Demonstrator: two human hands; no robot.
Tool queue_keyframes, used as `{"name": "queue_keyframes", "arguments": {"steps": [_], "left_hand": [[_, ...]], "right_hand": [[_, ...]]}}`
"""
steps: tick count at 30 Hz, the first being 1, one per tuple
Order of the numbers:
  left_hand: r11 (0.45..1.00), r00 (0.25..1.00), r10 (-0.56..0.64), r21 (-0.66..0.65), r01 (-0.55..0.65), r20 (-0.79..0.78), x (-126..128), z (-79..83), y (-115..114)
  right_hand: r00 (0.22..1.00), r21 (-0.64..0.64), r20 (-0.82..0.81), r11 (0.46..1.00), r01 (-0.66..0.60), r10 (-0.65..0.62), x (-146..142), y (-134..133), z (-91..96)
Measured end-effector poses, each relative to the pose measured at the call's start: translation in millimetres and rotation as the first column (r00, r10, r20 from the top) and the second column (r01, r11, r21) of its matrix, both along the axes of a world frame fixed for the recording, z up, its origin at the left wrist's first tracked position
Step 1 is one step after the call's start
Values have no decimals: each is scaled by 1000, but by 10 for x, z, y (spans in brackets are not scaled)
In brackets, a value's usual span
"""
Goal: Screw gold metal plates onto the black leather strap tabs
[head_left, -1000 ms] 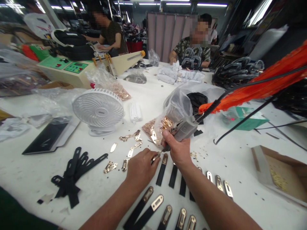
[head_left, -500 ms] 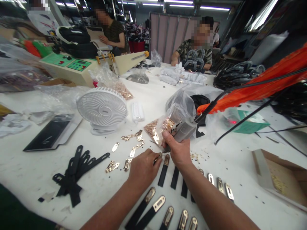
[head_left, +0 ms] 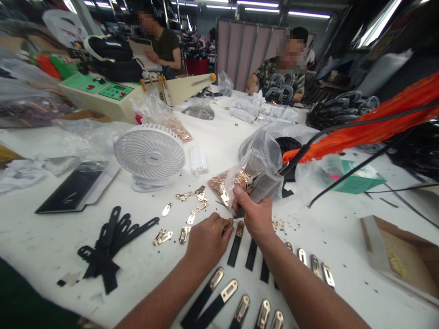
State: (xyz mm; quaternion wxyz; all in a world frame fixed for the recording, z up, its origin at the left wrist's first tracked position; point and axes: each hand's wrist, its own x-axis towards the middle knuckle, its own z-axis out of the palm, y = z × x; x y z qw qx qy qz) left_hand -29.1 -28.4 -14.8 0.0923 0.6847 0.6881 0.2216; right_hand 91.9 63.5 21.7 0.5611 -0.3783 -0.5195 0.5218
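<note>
My right hand [head_left: 255, 215] is closed round a grey corded power tool [head_left: 265, 186], its tip pointing down at a gold metal clasp [head_left: 227, 225]. My left hand [head_left: 206, 241] pinches that clasp on the white table [head_left: 212, 151], just left of a black strap with a gold end [head_left: 237, 242]. Loose gold clasps [head_left: 187, 214] lie to the left of my hands. Finished black straps with gold ends [head_left: 240, 301] lie in rows in front of me. A clear bag of gold parts [head_left: 226, 183] sits right behind the tool.
A white desk fan [head_left: 150, 155] stands at left, with a pile of black straps [head_left: 109, 242] nearer me. An open cardboard box [head_left: 401, 256] is at right. An orange feather duster [head_left: 370, 123] and cables cross above. Two other people sit at the far side.
Both hands stay at the same clasp; the view has drifted slightly, so everything sits a little lower and to the right. The person at the far left now holds up a sheet.
</note>
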Motion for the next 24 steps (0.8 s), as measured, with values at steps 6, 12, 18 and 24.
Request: {"name": "queue_keyframes", "arguments": {"steps": [6,12,18,24], "left_hand": [[999,1000,5,-42,-6,-23,15,23,6],[999,998,0,-39,-2,-62,25,12,3],[993,994,-17,-119,4,-106,47,66,14],[979,993,-9,-202,-15,-120,66,119,19]], "right_hand": [[1000,-4,9,1000,-27,27,-25,-29,47],[996,30,81,999,-31,28,-26,-35,53],[993,-5,108,999,-41,42,-56,-38,29],[981,28,184,997,-75,68,-90,4,-23]]}}
